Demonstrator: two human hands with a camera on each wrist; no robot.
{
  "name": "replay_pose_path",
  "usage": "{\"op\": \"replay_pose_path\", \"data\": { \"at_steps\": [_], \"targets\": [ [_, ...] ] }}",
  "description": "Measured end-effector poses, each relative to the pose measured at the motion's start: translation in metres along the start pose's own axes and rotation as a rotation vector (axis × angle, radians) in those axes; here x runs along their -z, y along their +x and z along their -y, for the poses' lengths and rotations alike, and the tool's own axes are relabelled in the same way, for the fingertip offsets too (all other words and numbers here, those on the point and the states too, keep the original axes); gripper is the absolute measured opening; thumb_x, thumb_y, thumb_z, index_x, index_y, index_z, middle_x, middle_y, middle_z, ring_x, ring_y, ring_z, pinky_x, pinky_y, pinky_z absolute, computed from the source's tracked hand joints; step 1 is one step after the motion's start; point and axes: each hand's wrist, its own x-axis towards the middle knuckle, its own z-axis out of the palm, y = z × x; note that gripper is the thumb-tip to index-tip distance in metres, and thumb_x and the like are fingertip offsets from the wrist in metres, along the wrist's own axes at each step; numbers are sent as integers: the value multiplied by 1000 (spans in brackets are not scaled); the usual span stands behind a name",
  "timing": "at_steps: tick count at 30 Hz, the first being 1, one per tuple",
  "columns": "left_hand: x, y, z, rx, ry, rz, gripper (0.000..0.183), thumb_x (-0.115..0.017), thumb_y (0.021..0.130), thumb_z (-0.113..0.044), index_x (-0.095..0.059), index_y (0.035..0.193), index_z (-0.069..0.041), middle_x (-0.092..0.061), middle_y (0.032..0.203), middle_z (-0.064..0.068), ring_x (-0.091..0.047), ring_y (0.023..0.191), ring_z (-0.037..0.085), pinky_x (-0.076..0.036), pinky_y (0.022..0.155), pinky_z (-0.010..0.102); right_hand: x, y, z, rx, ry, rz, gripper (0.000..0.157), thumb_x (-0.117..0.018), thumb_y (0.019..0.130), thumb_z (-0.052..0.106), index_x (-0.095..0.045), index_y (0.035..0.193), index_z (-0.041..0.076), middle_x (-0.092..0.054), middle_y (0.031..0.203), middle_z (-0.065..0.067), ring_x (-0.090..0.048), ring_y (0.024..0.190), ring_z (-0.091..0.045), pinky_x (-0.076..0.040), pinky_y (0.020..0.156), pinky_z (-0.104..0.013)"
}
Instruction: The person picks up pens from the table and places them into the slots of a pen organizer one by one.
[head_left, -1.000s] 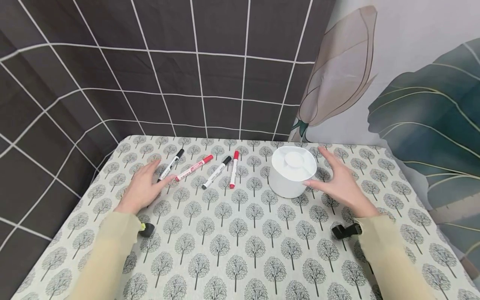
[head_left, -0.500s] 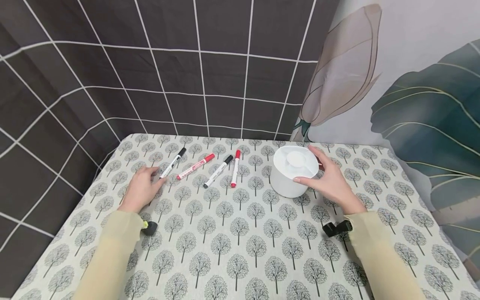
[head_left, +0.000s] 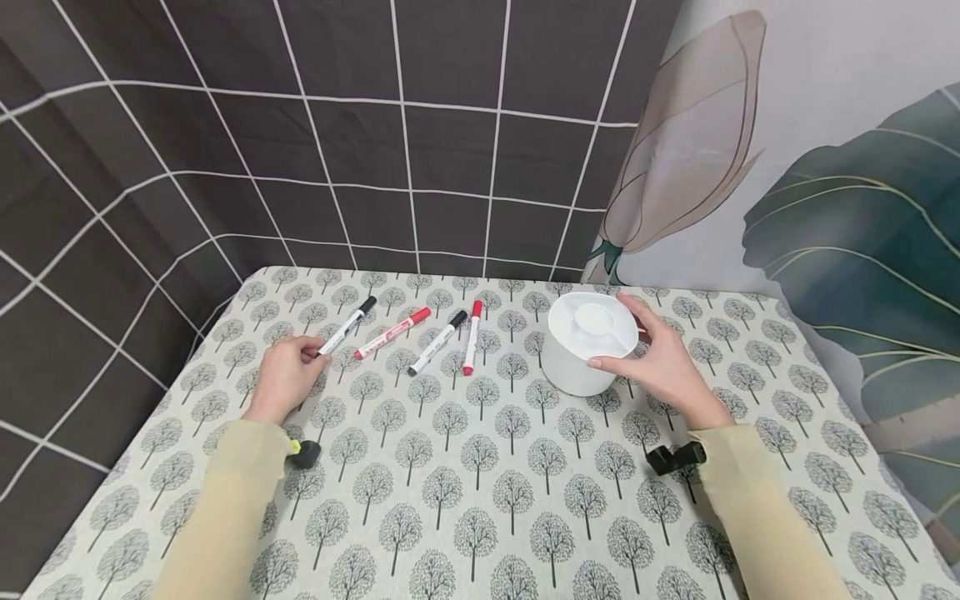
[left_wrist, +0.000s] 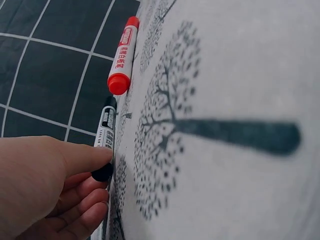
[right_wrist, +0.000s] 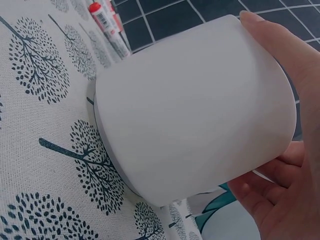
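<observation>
Several marker pens lie in a row on the tree-print tablecloth. My left hand pinches the near end of the leftmost black-capped marker, which lies flat on the cloth. In the left wrist view my left hand has its thumb on top of that marker and the fingers curled below. A round white container with inner dividers stands on the right. My right hand grips its side. The right wrist view shows the container's wall wrapped by my thumb and fingers.
A red marker, a second black-capped marker and another red marker lie between my hands. A dark grid-patterned cloth hangs behind and to the left, and a leaf-print cloth at the right.
My right hand moved in from beside the container and closed round its side. My left hand's fingers drew back and curled onto the black-capped marker's near end.
</observation>
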Motion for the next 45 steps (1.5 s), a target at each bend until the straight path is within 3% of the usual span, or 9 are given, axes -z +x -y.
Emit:
{"op": "replay_pose_path", "data": {
  "at_steps": [8,16,25,33,39,45],
  "targets": [
    [1,0,-3,68,-28,-23,25,-64,87,-11,-64,109,2,-64,92,16,-61,81,28,-51,69,40,0,1,-1,7,16,8,102,-87,61,41,-31,146,29,-38,142,-7,-47,115,-30,-39,95,-50],
    [6,3,-9,135,-151,-104,28,-60,92,-18,-63,114,-1,-66,100,18,-63,89,29,-52,77,41,1,2,-3,4,27,16,105,-87,61,40,-29,147,27,-38,142,-8,-45,117,-32,-40,94,-52],
    [15,13,-31,176,-358,-265,31,-64,90,-29,-65,115,-11,-65,105,6,-62,92,16,-51,79,22,1,2,-4,-15,51,18,105,-87,60,42,-30,147,27,-38,142,-5,-44,120,-30,-40,96,-49],
    [17,16,-66,95,-492,-332,29,-68,87,-25,-67,112,-10,-65,103,6,-63,88,13,-51,78,19,4,3,-4,11,7,1,105,-87,57,45,-34,145,27,-40,140,-5,-48,115,-29,-43,93,-48],
    [13,16,-85,26,-565,-315,27,-70,86,-19,-67,110,-9,-64,101,6,-63,88,14,-51,80,21,6,2,0,75,-53,-36,104,-88,56,45,-37,144,25,-37,143,-1,-48,115,-27,-43,94,-46],
    [9,15,-103,-23,-639,-297,25,-70,85,-14,-68,109,-7,-64,101,8,-62,88,15,-50,83,22,8,-1,4,69,-42,-35,102,-87,58,45,-36,144,23,-38,144,2,-49,115,-27,-44,94,-44]
  ]
}}
